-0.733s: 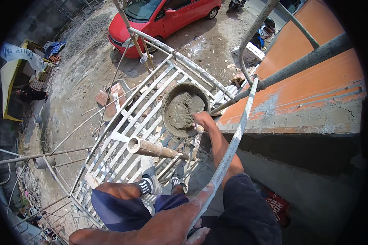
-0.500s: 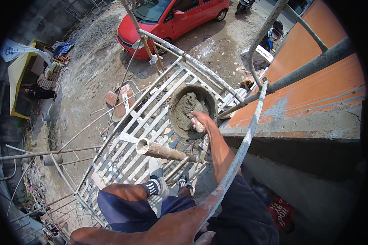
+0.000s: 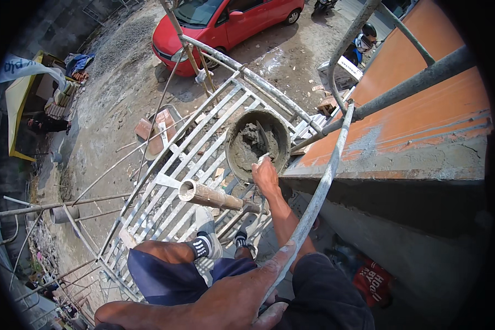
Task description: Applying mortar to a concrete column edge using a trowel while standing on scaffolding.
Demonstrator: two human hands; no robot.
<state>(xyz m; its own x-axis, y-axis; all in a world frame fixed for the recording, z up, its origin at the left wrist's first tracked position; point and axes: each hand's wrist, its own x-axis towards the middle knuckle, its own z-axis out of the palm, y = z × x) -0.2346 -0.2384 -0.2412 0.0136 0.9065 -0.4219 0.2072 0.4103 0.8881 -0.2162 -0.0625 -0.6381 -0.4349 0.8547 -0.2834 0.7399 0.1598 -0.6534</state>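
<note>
One orange wall fills the right side, its far end lost in the black fisheye rim. One red car is parked below, its roof cut off by the upper edge. One pale slatted platform spans the middle, partly covered by the bucket, a hollow tube and two legs; one shoe shows well, the other only partly. One grey pole slants across the front. A red printed item at lower right is too shadowed to make out.

One round bucket of wet grey mortar stands at the platform's upper right end, near the wall. The left hand clasps the pole's lower end, its forearm lying nearly level from the lower left, some fingers hidden behind the pole. The right hand, arm stretched forward, is curled around the handle of one trowel at the bucket's near rim; the handle is mostly covered, and the blade's lower edge is sunk in mortar.
</note>
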